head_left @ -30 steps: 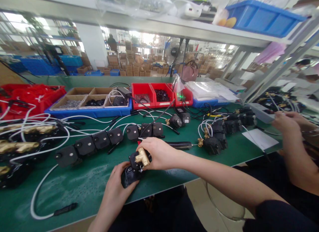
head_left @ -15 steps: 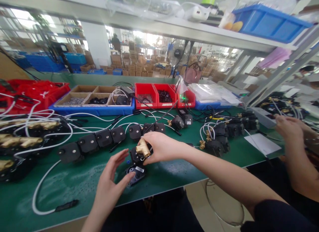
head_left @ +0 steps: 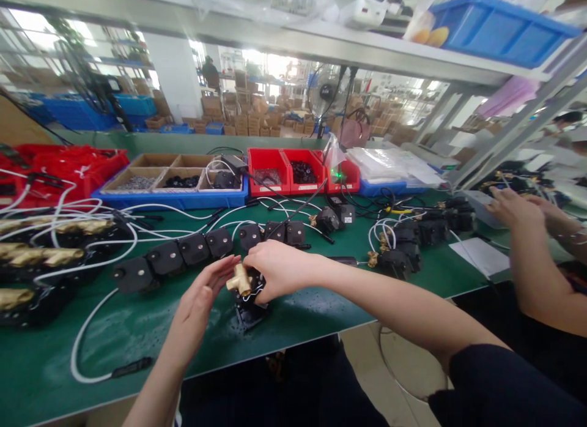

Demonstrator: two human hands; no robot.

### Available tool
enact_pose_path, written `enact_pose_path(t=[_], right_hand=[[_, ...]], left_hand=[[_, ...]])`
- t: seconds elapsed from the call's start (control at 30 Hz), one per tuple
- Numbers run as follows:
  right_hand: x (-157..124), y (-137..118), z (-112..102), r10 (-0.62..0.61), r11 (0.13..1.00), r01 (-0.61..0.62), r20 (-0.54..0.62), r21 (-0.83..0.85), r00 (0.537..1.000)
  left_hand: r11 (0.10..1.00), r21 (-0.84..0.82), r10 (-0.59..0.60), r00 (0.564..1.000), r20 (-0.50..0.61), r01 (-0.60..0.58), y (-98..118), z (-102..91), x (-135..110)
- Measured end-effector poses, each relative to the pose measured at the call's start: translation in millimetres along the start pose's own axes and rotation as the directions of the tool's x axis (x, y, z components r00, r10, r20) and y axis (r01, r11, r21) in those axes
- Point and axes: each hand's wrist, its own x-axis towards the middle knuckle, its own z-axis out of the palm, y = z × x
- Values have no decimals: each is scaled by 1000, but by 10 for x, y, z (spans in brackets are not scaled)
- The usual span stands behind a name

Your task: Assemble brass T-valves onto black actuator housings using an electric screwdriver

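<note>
Brass tee (head_left: 239,281) w/ blk body (head_left: 254,283) sits over blk housing (head_left: 250,317) (contact unclear), nr front edge of bench (head_left: 302,314). R hand (head_left: 277,269) pinches the body; L hand (head_left: 199,298) uncurled, fingers extended beside tee, can't tell if touching. Risk: one-sided hold might let body tilt or slip, poss. knocking housing askew.

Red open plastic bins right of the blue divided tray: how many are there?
3 in a row: left bin, middle bin, right bin, partly hidden by a translucent plastic bag.
</note>
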Motion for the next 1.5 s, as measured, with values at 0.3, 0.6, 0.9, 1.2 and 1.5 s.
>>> enact_pose_path(t=[0.3, 0.6, 0.9, 1.2, 1.5], right_hand=[[114, -31, -6, 25, 999, -20, 108, -50, 994], [259, -123, -256, 64, 996, -42, 303, -77, 951], [810, -165, -392, 23, 999, -5, 491, -38, 871], [868, -61, -291, -15, 999, 5, 284, 37, 959], [533, 175, -34, -14, 923, 132, -311, 361, 950]], left_hand=[[987, 88, -131, 991, -24, 132, 95, 175, 34], [962, -150, -255, 950, -182, 230, -23, 218, -25], [859, -508, -323, 835, -446, 61, -271, 357, 128], [607, -788, -623, 676, -394, 100, -57, 341, 211], [422, -901, -768, 567, -298, 97, 58, 347, 255]])
